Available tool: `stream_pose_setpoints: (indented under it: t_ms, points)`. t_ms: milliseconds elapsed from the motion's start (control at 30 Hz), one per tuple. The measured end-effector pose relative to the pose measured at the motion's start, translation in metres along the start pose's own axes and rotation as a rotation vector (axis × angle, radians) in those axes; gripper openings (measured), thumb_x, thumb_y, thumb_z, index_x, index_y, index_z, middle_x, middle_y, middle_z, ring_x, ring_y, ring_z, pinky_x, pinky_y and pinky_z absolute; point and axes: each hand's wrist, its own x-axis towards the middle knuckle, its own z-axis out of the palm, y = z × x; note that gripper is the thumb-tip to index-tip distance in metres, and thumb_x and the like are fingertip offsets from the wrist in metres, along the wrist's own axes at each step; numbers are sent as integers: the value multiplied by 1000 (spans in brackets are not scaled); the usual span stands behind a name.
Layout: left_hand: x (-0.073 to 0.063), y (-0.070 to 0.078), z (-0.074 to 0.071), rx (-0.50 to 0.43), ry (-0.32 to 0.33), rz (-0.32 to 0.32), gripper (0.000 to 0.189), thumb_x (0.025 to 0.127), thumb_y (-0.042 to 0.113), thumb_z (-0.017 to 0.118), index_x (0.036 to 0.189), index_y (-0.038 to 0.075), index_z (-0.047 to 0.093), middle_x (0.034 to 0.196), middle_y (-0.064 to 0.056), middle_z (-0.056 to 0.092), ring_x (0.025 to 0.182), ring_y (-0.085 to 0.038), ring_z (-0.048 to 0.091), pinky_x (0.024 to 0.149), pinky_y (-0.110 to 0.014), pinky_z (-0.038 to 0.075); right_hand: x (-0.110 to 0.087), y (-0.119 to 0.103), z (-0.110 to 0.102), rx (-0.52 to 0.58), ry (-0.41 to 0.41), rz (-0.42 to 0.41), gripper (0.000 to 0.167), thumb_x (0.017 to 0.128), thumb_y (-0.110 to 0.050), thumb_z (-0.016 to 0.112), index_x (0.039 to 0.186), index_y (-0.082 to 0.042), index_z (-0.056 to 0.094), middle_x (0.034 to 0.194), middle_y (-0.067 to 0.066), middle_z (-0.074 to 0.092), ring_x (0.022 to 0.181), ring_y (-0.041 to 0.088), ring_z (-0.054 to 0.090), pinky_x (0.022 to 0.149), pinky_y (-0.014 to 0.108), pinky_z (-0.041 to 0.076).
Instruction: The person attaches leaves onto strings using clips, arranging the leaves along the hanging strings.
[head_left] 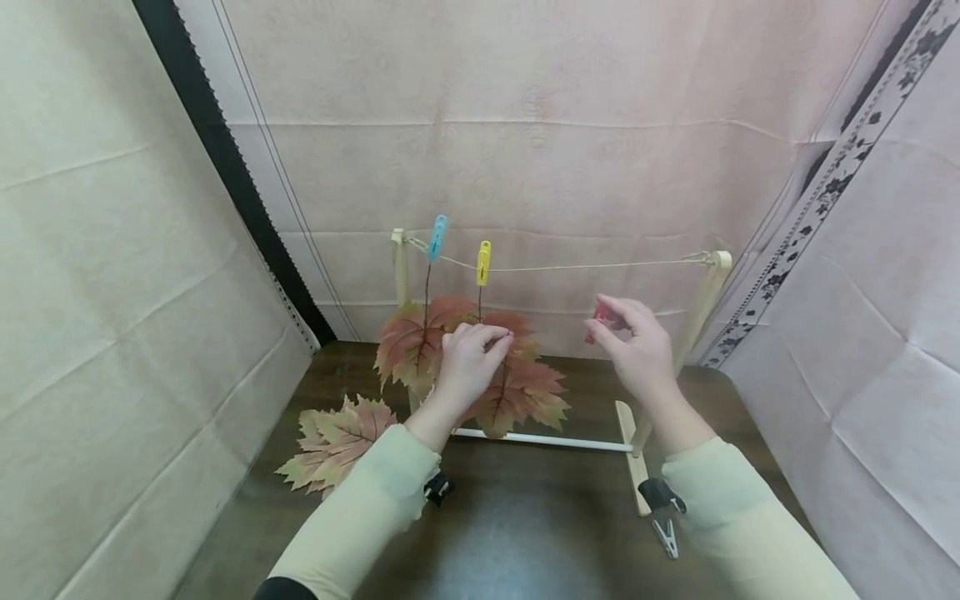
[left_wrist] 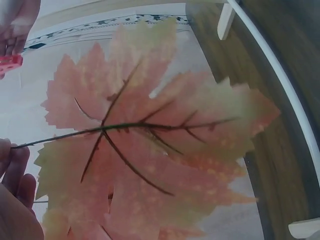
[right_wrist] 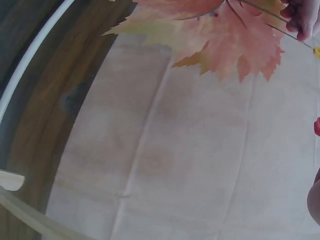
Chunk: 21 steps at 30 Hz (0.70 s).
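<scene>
My left hand pinches the thin dark stem of a red-and-green maple leaf, which spreads out beyond the fingertips in the left wrist view. In my right hand, thumb and fingers pinch a red clothespin, level with the hanging leaves and below the string. A blue clothespin and a yellow clothespin sit on the string. From the blue one hangs a maple leaf by its stem; another leaf's stem hangs from the yellow one, partly hidden behind my left hand.
The string runs between a left post and a right post, joined low down by a white rod. Another maple leaf lies on the dark table at left. A grey clothespin lies near my right sleeve.
</scene>
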Motion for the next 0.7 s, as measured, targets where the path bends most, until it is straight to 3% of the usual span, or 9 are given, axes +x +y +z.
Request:
stream_pose_setpoints:
  t_ms: [133, 433, 700]
  points:
    - [6, 5, 1, -32, 21, -14, 21, 92, 25, 61, 103, 11, 72, 96, 1, 70, 86, -18, 53, 78, -42, 30, 6, -8, 1, -7, -10, -20, 42, 85, -27, 70, 122, -9, 63, 108, 3, 60, 91, 14, 56, 82, 29, 42]
    - [12, 11, 3, -62, 23, -71, 20, 92, 27, 61, 101, 13, 72, 97, 1, 70, 86, -19, 53, 80, -41, 29, 16, -23, 5, 106, -8, -13, 40, 85, -18, 71, 121, -5, 62, 105, 7, 60, 87, 8, 55, 80, 18, 46]
    - [24, 17, 6, -114, 9, -121, 21, 92, 26, 61, 102, 13, 72, 101, 1, 69, 92, -19, 54, 88, -42, 32, 36, -41, 5, 155, 8, 30, 41, 87, -26, 68, 125, -13, 61, 107, 3, 60, 89, 9, 57, 81, 23, 44]
